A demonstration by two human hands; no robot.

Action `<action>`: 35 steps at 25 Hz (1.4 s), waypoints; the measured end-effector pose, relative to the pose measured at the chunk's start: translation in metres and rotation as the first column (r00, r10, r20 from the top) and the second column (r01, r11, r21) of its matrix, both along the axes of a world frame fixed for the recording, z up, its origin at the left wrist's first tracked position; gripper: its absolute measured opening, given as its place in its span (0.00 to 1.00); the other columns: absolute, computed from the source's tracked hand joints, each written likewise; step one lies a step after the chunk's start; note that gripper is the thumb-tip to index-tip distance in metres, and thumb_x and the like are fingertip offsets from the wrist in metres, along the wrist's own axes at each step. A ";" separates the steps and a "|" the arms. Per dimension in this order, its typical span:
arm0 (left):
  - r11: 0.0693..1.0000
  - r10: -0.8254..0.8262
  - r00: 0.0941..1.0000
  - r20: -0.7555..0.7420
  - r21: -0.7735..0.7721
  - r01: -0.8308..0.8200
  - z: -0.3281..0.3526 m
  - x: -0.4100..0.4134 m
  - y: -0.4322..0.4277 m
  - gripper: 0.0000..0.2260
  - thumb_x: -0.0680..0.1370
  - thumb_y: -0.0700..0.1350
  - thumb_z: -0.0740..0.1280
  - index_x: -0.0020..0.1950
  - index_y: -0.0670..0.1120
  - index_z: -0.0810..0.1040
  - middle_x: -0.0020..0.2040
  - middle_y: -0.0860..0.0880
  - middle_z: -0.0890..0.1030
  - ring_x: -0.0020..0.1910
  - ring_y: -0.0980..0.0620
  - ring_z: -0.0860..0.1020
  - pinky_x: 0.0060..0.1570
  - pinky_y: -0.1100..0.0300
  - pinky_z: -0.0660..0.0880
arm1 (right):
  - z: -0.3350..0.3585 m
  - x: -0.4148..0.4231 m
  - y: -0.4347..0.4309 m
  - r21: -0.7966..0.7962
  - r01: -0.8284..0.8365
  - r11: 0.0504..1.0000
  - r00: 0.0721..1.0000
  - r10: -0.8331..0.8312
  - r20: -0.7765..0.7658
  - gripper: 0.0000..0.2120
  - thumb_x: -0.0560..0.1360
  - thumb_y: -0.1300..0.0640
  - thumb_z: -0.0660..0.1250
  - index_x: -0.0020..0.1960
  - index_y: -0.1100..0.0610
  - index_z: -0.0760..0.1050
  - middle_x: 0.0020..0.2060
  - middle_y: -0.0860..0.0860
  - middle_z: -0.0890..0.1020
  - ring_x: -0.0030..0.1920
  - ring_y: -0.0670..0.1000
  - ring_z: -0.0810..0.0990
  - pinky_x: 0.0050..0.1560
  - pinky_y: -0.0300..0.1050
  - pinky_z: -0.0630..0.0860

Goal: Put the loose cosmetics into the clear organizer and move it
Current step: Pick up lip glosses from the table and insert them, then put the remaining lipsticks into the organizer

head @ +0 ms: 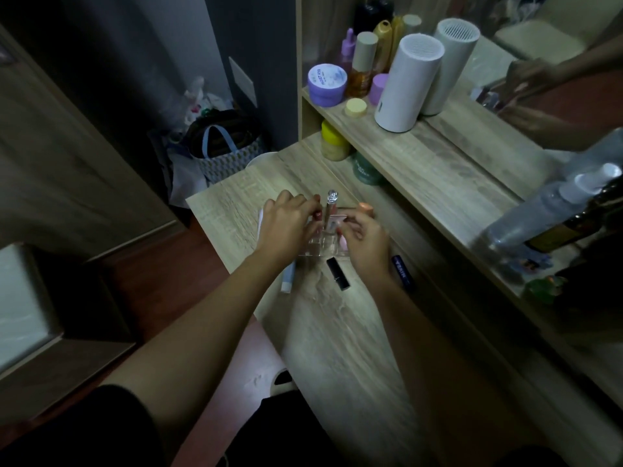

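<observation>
The clear organizer point(320, 246) sits on the wooden desk point(354, 332), between my two hands. A tall lip gloss with a silver cap point(330, 204) stands upright in its far part. My left hand point(286, 225) is at the organizer's left side, fingertips pinched on a small red lipstick point(317, 215). From the right side, my right hand point(365, 239) holds a small pink cosmetic point(341, 226) over the compartments. A peach-capped item point(365, 207) shows behind that hand. Loose on the desk lie a black lipstick point(338, 274), a blue Nivea stick point(403, 271) and a pale tube point(288, 276).
A raised shelf point(421, 146) runs along the right with jars, bottles and a white cylinder point(408, 82) in front of a mirror. A yellow-lidded jar point(333, 141) and a green jar point(365, 168) stand under it. Bags point(222, 146) lie on the floor at the left.
</observation>
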State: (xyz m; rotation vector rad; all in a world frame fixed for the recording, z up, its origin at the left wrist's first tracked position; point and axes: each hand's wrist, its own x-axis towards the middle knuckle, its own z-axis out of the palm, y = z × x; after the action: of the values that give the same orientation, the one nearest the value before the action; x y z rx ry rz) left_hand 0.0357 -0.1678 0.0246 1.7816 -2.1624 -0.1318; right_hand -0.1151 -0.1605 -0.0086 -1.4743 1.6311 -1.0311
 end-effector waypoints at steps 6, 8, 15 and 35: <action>0.999 -0.050 0.992 0.116 0.006 0.049 0.000 -0.007 -0.001 0.13 0.75 0.50 0.65 0.54 0.44 0.79 0.48 0.45 0.84 0.51 0.43 0.77 0.48 0.49 0.70 | -0.016 0.001 -0.008 0.030 -0.020 0.999 0.999 0.021 -0.036 0.11 0.73 0.66 0.68 0.55 0.60 0.79 0.49 0.57 0.84 0.47 0.46 0.82 0.48 0.36 0.79; 0.997 -0.036 0.976 0.213 -0.060 0.050 0.002 -0.007 -0.002 0.09 0.71 0.48 0.71 0.45 0.43 0.82 0.41 0.45 0.84 0.43 0.43 0.80 0.41 0.52 0.74 | -0.017 0.001 -0.012 0.048 -0.001 0.999 0.999 0.003 -0.037 0.11 0.74 0.66 0.67 0.55 0.59 0.78 0.49 0.56 0.84 0.46 0.45 0.81 0.47 0.35 0.78; 0.998 0.003 0.989 0.149 -0.058 0.006 0.009 -0.018 0.020 0.09 0.70 0.45 0.71 0.46 0.42 0.82 0.43 0.43 0.83 0.44 0.41 0.79 0.41 0.49 0.73 | -0.008 -0.011 0.007 0.045 -0.033 0.998 0.998 0.036 -0.058 0.12 0.74 0.64 0.68 0.57 0.57 0.77 0.49 0.55 0.83 0.47 0.46 0.82 0.49 0.38 0.80; 0.903 0.324 0.909 -0.261 0.374 -0.214 -0.068 -0.002 0.090 0.12 0.75 0.41 0.68 0.52 0.34 0.74 0.50 0.32 0.78 0.47 0.36 0.76 0.45 0.47 0.71 | -0.043 -0.062 0.077 0.200 0.262 0.944 0.857 -0.132 -0.498 0.13 0.77 0.60 0.63 0.61 0.58 0.73 0.55 0.57 0.79 0.55 0.54 0.79 0.57 0.50 0.77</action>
State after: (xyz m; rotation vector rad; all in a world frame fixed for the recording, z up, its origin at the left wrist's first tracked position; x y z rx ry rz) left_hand 0.0341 -0.0775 -0.0438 2.0593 -1.7182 -0.7102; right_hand -0.1774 -0.0835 -0.0520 -1.4734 2.2167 -0.5360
